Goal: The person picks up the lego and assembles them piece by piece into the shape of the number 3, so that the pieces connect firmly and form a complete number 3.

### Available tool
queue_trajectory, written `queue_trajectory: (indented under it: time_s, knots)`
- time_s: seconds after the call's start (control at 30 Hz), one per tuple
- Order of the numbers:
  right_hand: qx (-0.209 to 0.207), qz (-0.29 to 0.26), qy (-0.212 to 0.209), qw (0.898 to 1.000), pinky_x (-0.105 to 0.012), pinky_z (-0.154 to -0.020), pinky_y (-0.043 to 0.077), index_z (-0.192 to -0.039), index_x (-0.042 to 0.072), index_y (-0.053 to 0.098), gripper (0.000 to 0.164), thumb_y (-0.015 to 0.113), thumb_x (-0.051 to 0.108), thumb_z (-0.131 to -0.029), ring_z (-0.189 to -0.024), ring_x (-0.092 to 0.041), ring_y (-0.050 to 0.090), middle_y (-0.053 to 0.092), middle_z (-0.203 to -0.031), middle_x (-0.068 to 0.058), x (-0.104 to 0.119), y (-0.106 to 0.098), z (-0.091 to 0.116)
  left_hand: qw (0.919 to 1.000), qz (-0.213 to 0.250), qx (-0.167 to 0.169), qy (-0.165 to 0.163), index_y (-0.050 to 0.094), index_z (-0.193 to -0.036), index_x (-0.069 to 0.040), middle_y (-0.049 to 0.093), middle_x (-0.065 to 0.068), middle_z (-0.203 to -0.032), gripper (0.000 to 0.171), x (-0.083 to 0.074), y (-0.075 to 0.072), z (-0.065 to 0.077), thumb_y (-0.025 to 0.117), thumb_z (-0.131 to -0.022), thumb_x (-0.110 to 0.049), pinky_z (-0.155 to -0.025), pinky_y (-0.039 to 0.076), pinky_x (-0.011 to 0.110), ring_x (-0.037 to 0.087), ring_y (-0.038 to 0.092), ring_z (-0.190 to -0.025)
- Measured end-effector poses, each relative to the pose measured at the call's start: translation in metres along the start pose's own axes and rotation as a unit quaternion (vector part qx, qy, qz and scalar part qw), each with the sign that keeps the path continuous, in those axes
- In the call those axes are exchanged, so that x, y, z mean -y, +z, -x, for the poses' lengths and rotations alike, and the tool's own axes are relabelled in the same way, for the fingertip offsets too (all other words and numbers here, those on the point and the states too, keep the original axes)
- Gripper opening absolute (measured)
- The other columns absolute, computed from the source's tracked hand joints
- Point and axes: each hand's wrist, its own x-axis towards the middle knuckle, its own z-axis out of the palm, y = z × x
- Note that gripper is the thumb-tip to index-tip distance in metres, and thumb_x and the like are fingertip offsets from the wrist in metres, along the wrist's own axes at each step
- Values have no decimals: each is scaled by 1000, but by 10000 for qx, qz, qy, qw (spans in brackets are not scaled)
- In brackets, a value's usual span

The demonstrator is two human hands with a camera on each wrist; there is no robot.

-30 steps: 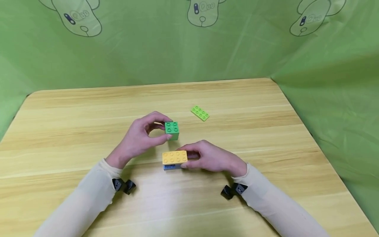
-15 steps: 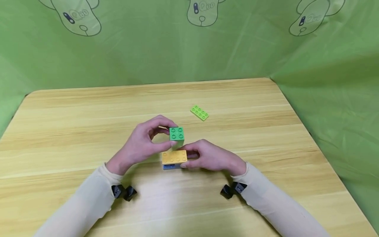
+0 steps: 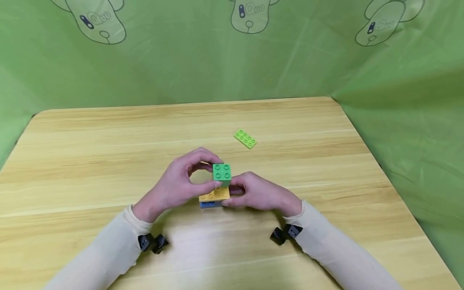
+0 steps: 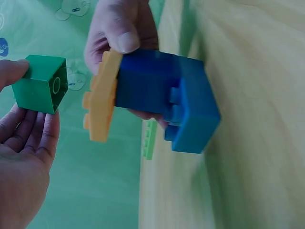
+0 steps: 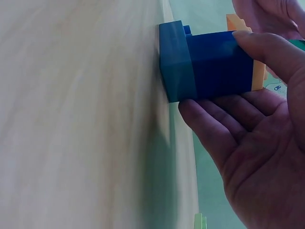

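Observation:
In the head view my left hand pinches a bright green two-by-two toy brick between thumb and fingers, studs up. From the left wrist view, a gap separates its hollow underside from the yellow plate. That studded plate caps a dark blue brick, which sits on one end of a longer blue brick at the bottom; studs show at its other end. My right hand grips this stack from the right, its thumb on the dark blue brick. The stack stands upright at the table.
A lime green eight-stud plate lies farther back on the wooden table. Green cloth with printed outlines hangs behind the table and at its sides. A black wrist device sits on each sleeve.
My left hand has carried the green brick right and toward me, from behind the stack to above the yellow plate's right part. My right hand and the stack have stayed in place.

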Motion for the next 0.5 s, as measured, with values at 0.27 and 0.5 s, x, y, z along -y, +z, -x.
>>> queue_trajectory:
  time_s: [0.27, 0.5]
  knots:
    - [-107, 219, 1, 9997, -25, -84, 55, -114, 4, 69, 28, 75, 15, -89, -93, -11, 66, 70, -102, 0, -4, 1, 0, 10000, 33, 70, 12, 64, -109, -4, 63, 2, -106, 35, 6, 6, 5, 79, -79, 5, -90, 53, 37, 22, 61, -97]
    - [-121, 456, -179, 9987, -27, -84, 56, -110, 7, 71, 25, 76, 16, -88, -93, -11, 66, 71, -102, 3, -6, 0, -1, 9998, 44, 191, -16, 65, -106, -6, 63, 1, -104, 32, 10, 8, 6, 81, -79, 0, -88, 54, 36, 21, 61, -97]
